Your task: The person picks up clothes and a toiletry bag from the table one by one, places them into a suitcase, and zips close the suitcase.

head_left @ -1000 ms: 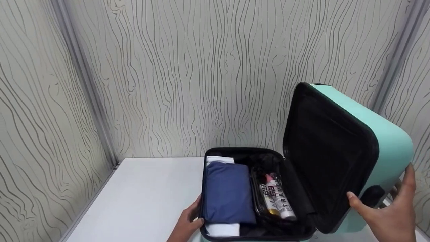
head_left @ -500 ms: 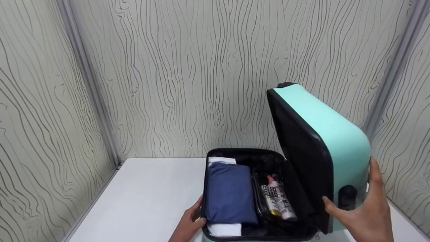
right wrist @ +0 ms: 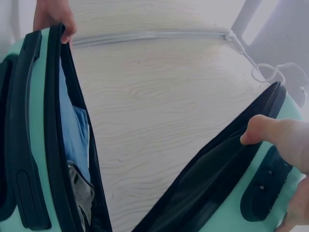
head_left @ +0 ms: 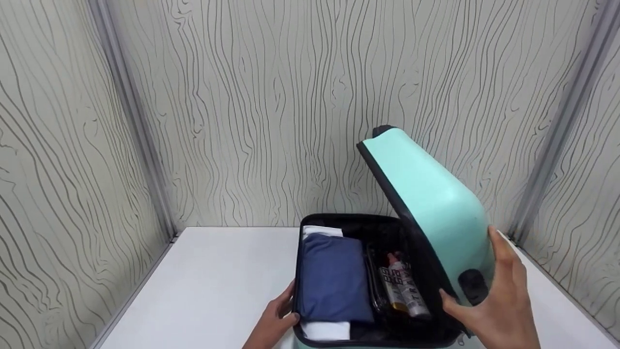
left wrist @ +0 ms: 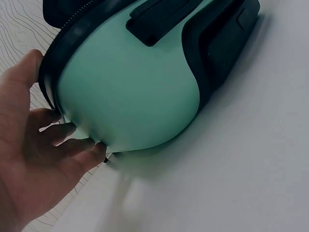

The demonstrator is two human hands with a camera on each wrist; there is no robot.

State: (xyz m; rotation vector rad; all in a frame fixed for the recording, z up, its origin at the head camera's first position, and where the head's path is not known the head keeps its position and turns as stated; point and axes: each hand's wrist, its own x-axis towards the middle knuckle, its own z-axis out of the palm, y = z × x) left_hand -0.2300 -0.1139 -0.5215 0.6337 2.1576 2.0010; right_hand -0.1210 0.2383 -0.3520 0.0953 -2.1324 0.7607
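Observation:
A mint-green hard-shell suitcase (head_left: 302,345) with black trim lies with its lid (head_left: 431,194) raised at a slant on the right. Inside is folded navy clothing (head_left: 334,281) over white cloth (head_left: 327,331). Beside it sits a dark see-through pouch holding two bottles (head_left: 410,293), one pink-capped. My left hand (head_left: 273,320) grips the base's left rim, thumb on top; in the left wrist view its fingers (left wrist: 70,145) curl against the shell's side. My right hand (head_left: 506,300) holds the lid's front corner, its thumb (right wrist: 253,130) over the zipper edge beside a black combination lock (right wrist: 265,186).
The suitcase rests on a white table (head_left: 208,281), which extends to its left. Wood-grain patterned panels (head_left: 271,106) stand behind and at both sides, joined by grey corner posts (head_left: 131,111). A pale cable (right wrist: 275,70) hangs in the right wrist view.
My right hand has swung the lid leftward and down over the base, so its outer shell now faces the head camera more. My left hand has kept its grip on the base's rim.

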